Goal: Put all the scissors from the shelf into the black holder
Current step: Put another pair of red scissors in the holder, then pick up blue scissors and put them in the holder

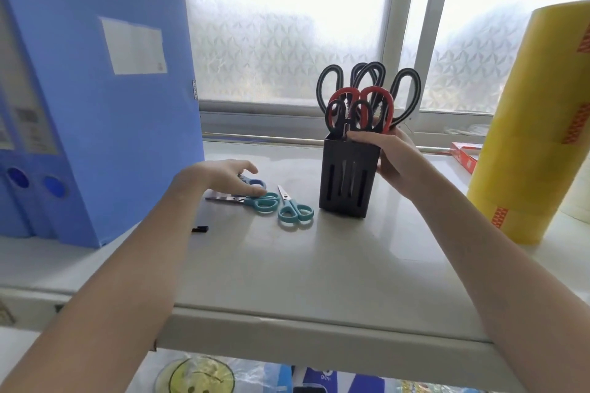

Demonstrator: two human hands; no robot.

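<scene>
The black holder [346, 182] stands upright on the grey shelf [287, 271], with several black-handled and red-handled scissors [373, 105] sticking out of its top. My right hand [391, 155] grips the holder's right side and rim. Left of the holder lie three small scissors: a blue-handled pair [255, 183], a teal pair [263, 201] with its blades pointing left, and a second teal pair [295, 210]. My left hand [223, 175] rests on the blue-handled pair, fingers curled over its handles, and partly hides it.
Tall blue file boxes [95, 105] stand at the left of the shelf. A large yellow tape roll stack [536, 137] stands at the right, with a red box [466, 156] behind it. A small black piece [200, 229] lies near the file boxes. A frosted window is behind.
</scene>
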